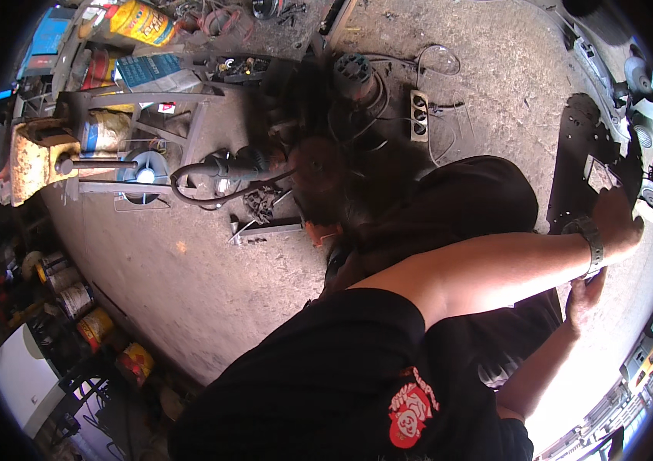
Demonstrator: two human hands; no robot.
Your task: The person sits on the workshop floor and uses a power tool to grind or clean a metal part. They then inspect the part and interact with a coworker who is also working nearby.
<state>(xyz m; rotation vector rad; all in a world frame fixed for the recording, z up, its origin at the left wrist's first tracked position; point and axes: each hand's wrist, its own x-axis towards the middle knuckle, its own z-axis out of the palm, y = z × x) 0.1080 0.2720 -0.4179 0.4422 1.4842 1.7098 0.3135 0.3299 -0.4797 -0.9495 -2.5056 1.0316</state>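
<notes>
My left arm stretches across to the right, with a watch (591, 242) on its wrist. In shadow, my left hand (618, 219) looks closed, its fingers at the lower edge of a small pale-framed rectangular piece (601, 174); what exactly they grip is unclear. Just below that wrist is my right hand (587, 298), thumb and fingers pointing up. Their tips pass behind the left wrist, so I cannot see whether they hold anything. A dark flat sheet with small holes (578, 146) lies on the floor beside the left hand.
An angle grinder (246, 165) and a power strip (418, 115) with cables lie on the concrete floor (188, 292). A metal frame (138, 100) and a rusty yellow block (38, 157) stand left. Cans (77, 300) line the lower left. Another grinder-like tool (641, 81) is far right.
</notes>
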